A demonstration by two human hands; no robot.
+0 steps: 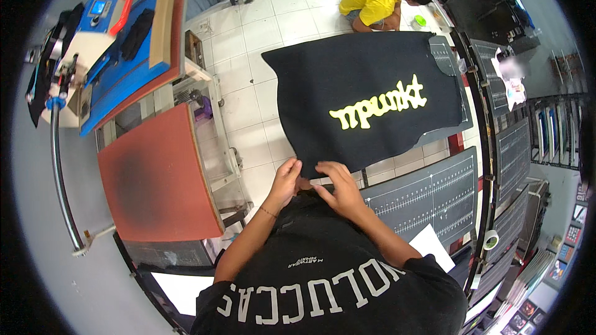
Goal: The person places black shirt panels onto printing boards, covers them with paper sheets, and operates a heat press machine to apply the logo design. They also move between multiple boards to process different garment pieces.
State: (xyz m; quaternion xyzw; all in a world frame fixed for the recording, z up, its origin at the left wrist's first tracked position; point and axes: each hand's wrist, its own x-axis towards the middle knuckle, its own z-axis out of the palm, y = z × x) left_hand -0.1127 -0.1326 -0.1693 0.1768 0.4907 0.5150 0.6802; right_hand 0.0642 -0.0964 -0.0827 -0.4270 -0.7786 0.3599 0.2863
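Observation:
A black garment (347,80) with yellow-green printed lettering lies spread flat on a dark printing platen, its near edge toward me. My left hand (285,181) pinches that near edge at its middle. My right hand (339,187) sits right beside it, fingers curled onto the same edge. The two hands almost touch. Below them my own black shirt with white letters fills the lower part of the view.
An orange-red heat press pad (155,174) and a blue and white press machine (105,31) stand at left. Dark platens with white ruler marks (428,195) curve along the right, with a tape roll (490,239). A person in a yellow shirt (375,0) crouches on the white tile floor.

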